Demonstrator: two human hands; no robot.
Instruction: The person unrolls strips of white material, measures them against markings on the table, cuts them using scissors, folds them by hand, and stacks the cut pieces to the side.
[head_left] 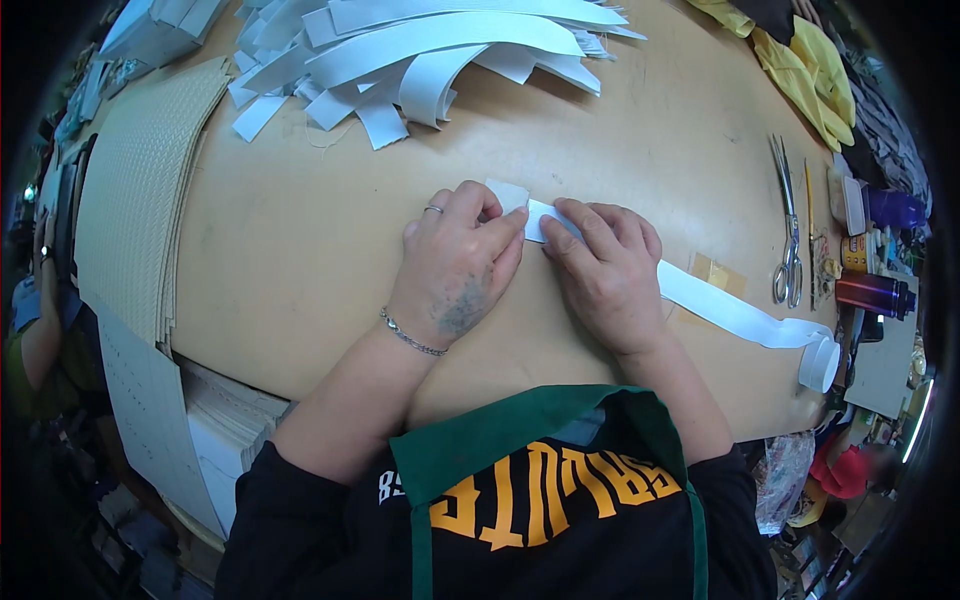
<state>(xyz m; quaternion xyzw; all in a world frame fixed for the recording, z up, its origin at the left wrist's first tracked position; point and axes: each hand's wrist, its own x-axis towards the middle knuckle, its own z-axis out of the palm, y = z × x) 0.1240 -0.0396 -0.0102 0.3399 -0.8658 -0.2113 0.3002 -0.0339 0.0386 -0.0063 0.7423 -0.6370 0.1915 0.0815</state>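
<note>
Both hands meet over the middle of the table [300, 230]. My left hand [462, 245], with a ring and a bracelet, has its fingers pressed together on a small white piece [509, 194]. Beside it, my right hand [608, 255] holds the near end of a long white strip [720, 310] between thumb and fingers. The piece and the strip end meet or lie very close at my left fingertips. From under my right hand the strip runs right to a small roll [819, 362]. A square of brown tape [717, 275] lies beside the strip.
Cut white strips [430, 60] are heaped at the back. Textured sheets [150, 190] are stacked left. Scissors [789, 240], a thin yellow stick [810, 220], a dark bottle [875, 295] and yellow cloth [805, 80] lie right. Another person's arm [42, 330] shows far left.
</note>
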